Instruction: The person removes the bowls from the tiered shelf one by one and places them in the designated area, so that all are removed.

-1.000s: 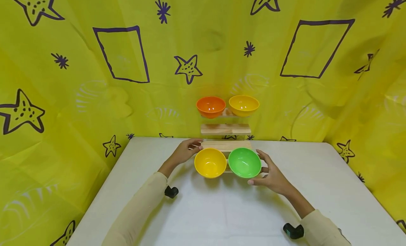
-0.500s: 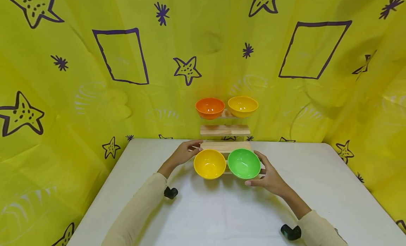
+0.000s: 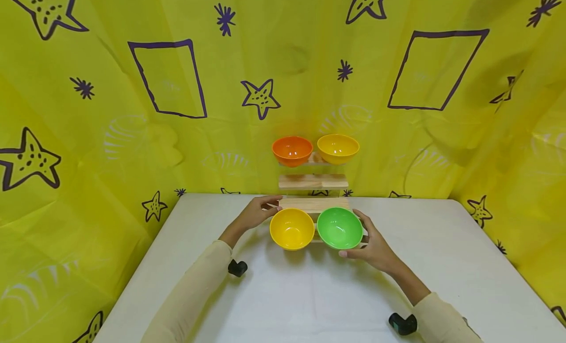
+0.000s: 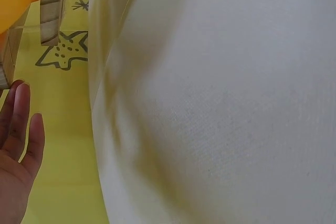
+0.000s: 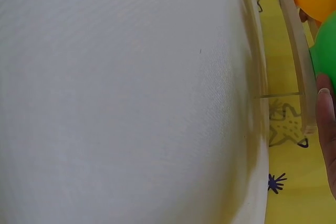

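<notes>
A green bowl sits at the right of the low front of a stepped wooden stand. My right hand holds it from the right, thumb at the front and fingers along its side. To its left is a yellow bowl. My left hand touches the left end of a wooden step, its thumb close to that bowl's rim. In the left wrist view the left hand's fingers look nearly straight against the wood. The right wrist view catches one finger against the green bowl.
On the stand's top step are an orange bowl and a second yellow bowl. A white table lies beneath, and yellow patterned sheeting hangs behind and at both sides. Small black devices sit by the wrists.
My right hand has shifted slightly left around the green bowl, its thumb farther along the front. The bowls and my left hand stay in place; the view tilts a little.
</notes>
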Available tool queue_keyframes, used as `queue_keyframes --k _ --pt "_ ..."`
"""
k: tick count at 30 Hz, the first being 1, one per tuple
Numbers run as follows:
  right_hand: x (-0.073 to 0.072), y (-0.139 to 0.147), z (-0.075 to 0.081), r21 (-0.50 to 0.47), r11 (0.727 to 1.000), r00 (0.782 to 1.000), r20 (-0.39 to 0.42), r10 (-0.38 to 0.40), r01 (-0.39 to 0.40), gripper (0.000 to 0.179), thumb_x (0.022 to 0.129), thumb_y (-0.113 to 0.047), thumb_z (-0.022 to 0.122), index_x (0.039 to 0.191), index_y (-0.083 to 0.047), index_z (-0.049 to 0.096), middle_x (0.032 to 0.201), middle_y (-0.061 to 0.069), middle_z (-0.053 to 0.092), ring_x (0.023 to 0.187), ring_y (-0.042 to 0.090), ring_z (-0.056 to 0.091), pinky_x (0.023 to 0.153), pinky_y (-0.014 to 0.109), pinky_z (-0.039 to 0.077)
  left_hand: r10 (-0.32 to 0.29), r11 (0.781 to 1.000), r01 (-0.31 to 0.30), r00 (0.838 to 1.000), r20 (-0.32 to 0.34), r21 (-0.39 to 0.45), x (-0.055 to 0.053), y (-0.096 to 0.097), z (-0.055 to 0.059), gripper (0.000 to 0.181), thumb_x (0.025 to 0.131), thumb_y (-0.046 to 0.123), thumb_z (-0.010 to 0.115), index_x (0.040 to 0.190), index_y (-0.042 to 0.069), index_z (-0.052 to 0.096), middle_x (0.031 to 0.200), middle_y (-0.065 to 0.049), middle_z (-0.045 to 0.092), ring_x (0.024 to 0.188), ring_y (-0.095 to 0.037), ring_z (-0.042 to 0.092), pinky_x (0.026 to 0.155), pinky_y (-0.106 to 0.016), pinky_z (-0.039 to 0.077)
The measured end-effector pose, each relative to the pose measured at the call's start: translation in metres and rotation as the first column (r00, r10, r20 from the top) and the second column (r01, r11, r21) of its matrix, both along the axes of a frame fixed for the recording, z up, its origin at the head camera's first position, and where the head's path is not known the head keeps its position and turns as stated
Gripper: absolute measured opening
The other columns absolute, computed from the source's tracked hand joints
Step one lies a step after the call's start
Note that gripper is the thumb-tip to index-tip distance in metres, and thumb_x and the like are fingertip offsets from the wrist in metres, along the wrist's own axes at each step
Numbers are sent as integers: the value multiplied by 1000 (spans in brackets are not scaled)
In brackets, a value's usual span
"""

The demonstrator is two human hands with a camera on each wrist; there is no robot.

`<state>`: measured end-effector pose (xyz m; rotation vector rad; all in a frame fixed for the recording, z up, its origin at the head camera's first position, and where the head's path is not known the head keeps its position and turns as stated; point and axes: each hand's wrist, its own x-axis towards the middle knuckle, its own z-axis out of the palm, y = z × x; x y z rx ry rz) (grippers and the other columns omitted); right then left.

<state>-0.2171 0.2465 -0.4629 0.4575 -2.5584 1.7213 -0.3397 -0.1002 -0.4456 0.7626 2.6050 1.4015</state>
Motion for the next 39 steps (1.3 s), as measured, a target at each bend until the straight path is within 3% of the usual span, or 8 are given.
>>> queue_keyframes --k 18,39 --pt "-1 0 3 -6 1000 1000 27 -3 3 108 75 -9 88 159 -10 20 142 31 39 103 37 65 71 31 59 -19 1000 19 999 45 5 -4 -2 1 43 98 19 66 140 8 60 123 -14 70 105 -27 66 90 -36 56" --pt "0 5 3 -6 1000 1000 20 9 -9 107 76 -8 86 160 -11 20 147 30 34 98 34 66 74 30 58 -30 1000 29 998 48 4 -3 -3 2 43 99 19 66 140 7 60 122 -15 70 105 -27 66 92 -37 56"
